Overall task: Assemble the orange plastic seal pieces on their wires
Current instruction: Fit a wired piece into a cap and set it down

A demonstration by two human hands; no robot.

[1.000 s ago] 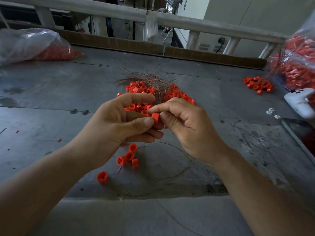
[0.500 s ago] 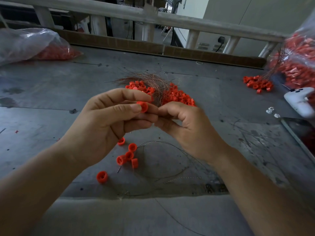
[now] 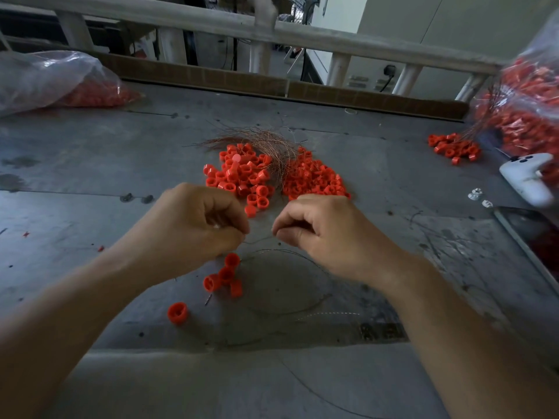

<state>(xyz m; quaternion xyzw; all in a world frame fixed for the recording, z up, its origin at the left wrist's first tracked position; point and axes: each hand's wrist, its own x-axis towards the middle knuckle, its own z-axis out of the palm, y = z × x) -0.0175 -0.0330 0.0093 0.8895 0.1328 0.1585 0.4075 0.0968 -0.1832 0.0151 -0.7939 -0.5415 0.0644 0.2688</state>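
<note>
The left hand (image 3: 193,231) and right hand (image 3: 326,234) curl their fingers, pinching a thin wire (image 3: 259,241) between them. Loose seal pieces (image 3: 242,179) heap just beyond the fingertips; bare table (image 3: 90,164) spreads leftward. A plastic bag (image 3: 45,80) far left holds orange pieces.

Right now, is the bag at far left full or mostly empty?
Mostly empty: the bag lies slack, with orange pieces only along its lower right end.
</note>
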